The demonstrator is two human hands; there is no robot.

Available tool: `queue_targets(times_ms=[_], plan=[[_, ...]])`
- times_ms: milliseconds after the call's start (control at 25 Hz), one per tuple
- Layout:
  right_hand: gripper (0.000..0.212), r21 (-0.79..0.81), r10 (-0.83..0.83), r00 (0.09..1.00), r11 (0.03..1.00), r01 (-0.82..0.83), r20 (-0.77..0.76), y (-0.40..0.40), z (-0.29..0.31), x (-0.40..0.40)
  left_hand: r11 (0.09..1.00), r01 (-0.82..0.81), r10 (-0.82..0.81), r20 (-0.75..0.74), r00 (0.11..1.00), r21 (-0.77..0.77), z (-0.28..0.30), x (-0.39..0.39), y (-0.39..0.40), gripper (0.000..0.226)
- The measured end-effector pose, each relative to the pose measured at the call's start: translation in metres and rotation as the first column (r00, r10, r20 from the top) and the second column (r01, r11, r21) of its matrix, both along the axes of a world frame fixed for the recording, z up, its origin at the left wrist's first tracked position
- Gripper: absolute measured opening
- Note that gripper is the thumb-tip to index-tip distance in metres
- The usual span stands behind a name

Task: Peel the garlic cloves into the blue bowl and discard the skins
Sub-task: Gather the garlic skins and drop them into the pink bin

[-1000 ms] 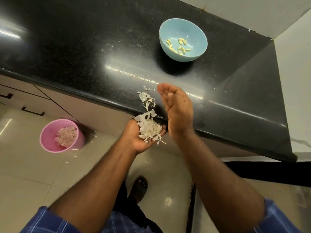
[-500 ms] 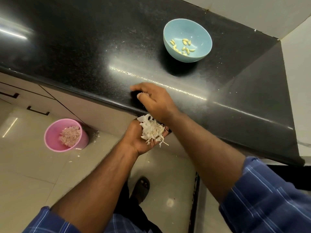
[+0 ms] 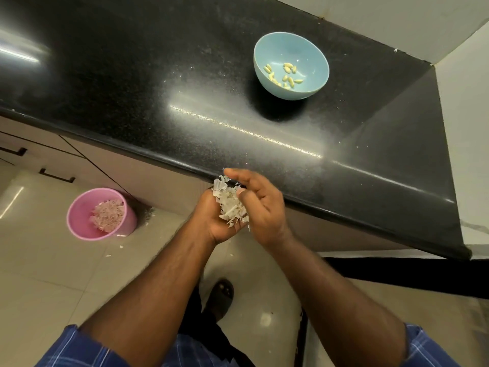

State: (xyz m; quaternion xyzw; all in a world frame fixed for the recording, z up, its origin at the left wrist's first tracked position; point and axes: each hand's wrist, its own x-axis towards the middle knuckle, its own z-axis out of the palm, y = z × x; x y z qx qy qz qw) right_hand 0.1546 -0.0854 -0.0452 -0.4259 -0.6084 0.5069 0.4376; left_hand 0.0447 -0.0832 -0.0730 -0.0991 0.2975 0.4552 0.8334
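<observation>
left hand (image 3: 211,218) cups garlic skins (image 3: 229,203), right hand (image 3: 260,205) pressed against them; blue bowl (image 3: 312,55) at one o'clock, pink bin (image 3: 79,221) at nine.

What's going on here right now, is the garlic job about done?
A person stands at the black counter edge. The left hand is cupped under a heap of white garlic skins, and the right hand presses against the heap from the side. Peeled cloves lie in the blue bowl on the counter. A pink bin on the floor already holds skins; the handful is not yet discarded.
</observation>
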Motion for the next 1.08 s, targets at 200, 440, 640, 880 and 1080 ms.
queue_targets(times_ms=[200,440,640,880,1080], plan=[[0.038,0.022,-0.021,0.995,1.000,0.019,0.097,0.040,0.017,-0.006,0.999,-0.017,0.018,-0.023,1.000,0.039,0.006,0.002,-0.002,0.042],[0.040,0.281,0.234,0.832,0.866,-0.414,0.503,0.028,0.011,-0.014,0.986,-0.153,0.154,0.007,0.988,-0.069,0.000,-0.001,-0.006,0.044],[0.033,0.396,0.165,0.912,0.861,-0.319,0.376,0.016,0.012,0.004,0.998,-0.049,0.048,0.008,0.999,0.026,0.006,-0.001,-0.005,0.023],[0.017,-0.173,-0.433,0.895,0.895,0.412,-0.109,-0.029,-0.003,0.036,0.999,-0.034,0.035,-0.083,0.996,0.011,-0.004,-0.005,-0.008,0.042],[0.021,-0.763,-0.707,0.693,0.524,0.379,-0.141,-0.038,-0.035,0.017,0.997,-0.074,0.073,-0.060,0.995,-0.009,-0.016,-0.003,-0.021,0.042]])
